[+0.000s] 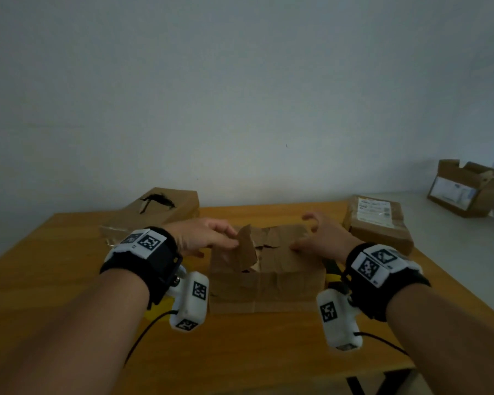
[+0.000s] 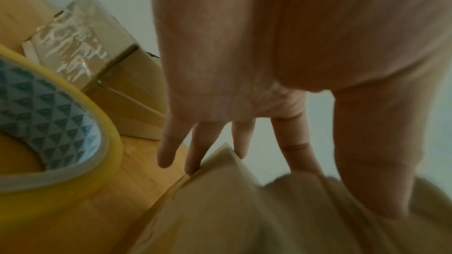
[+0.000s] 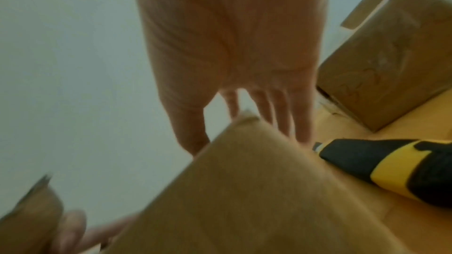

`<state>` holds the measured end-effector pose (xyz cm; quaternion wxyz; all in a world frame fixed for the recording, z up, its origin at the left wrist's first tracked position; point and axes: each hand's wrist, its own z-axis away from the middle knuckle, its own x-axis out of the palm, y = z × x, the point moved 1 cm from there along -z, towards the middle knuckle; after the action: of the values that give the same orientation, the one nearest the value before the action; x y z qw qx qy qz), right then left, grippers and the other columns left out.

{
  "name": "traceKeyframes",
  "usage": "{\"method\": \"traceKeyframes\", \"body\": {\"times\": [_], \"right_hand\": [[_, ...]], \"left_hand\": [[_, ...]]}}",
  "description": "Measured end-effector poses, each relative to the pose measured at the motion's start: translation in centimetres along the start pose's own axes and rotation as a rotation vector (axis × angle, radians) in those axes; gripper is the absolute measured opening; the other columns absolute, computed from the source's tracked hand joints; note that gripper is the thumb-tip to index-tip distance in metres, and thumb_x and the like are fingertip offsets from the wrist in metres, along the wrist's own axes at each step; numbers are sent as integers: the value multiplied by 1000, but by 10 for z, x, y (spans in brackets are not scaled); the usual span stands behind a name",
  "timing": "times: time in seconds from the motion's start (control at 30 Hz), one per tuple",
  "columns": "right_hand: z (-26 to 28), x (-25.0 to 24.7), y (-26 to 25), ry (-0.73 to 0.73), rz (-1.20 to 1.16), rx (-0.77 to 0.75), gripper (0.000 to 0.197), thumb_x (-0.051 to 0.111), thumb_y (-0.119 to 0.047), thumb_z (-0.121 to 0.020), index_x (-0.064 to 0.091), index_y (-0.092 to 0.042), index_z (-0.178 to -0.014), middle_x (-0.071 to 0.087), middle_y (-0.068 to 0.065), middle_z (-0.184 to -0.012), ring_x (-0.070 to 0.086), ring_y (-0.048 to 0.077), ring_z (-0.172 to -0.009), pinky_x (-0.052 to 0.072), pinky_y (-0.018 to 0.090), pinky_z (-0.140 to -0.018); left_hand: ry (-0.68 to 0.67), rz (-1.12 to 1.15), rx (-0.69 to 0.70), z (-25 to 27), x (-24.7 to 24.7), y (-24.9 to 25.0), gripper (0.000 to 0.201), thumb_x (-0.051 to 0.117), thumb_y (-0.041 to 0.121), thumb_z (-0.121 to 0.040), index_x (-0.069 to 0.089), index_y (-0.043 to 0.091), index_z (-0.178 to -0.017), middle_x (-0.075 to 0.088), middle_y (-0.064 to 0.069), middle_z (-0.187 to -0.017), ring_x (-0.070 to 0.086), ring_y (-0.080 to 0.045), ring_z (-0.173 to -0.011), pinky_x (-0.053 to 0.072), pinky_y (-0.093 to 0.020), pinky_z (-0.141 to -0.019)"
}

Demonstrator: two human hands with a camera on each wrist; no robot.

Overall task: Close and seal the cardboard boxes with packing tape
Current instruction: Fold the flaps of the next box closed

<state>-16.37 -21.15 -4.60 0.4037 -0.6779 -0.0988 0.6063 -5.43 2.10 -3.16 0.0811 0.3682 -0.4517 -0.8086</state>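
Note:
A creased cardboard box stands mid-table with its top flaps partly folded in. My left hand pinches the left flap, which sticks up; in the left wrist view the flap lies between the fingers and thumb of that hand. Over the right flap my right hand lies with its fingers spread and its thumb on the cardboard, and the right wrist view shows those straight fingers behind the flap edge. A yellowish tape roll lies left of the box.
A yellow and black box cutter lies right of the box. A taped box with a torn hole sits back left, and a labelled box back right. An open box stands on a white surface at far right.

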Motion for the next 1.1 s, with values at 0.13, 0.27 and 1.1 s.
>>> {"method": "traceKeyframes", "body": {"times": [0.13, 0.27, 1.1], "right_hand": [[12, 10, -33, 7, 205, -481, 24, 61, -18, -88, 74, -37, -95, 52, -8, -138, 36, 11, -136, 30, 26, -108], [14, 28, -45, -231, 432, -459, 37, 45, -20, -94, 71, -45, -105, 32, -5, -155, 18, 18, -145, 21, 40, -117], [14, 0, -16, -94, -7, -249, 52, 68, -9, -87, 53, -23, -135, 53, -3, -138, 46, 7, -123, 35, 19, -94]], "left_hand": [[-13, 137, 28, -1, 7, -1, 15, 56, 6, -91, 58, 16, -80, 50, 15, -103, 50, -6, -96, 46, -36, -92], [9, 189, 42, 3, 10, -2, 15, 54, 7, -93, 60, 11, -80, 21, 12, -152, 37, -10, -118, 47, -26, -75], [164, -193, 68, -7, 12, 1, 56, 74, 34, -79, 47, 36, -128, 48, 4, -130, 53, -17, -113, 51, -38, -94]]}}
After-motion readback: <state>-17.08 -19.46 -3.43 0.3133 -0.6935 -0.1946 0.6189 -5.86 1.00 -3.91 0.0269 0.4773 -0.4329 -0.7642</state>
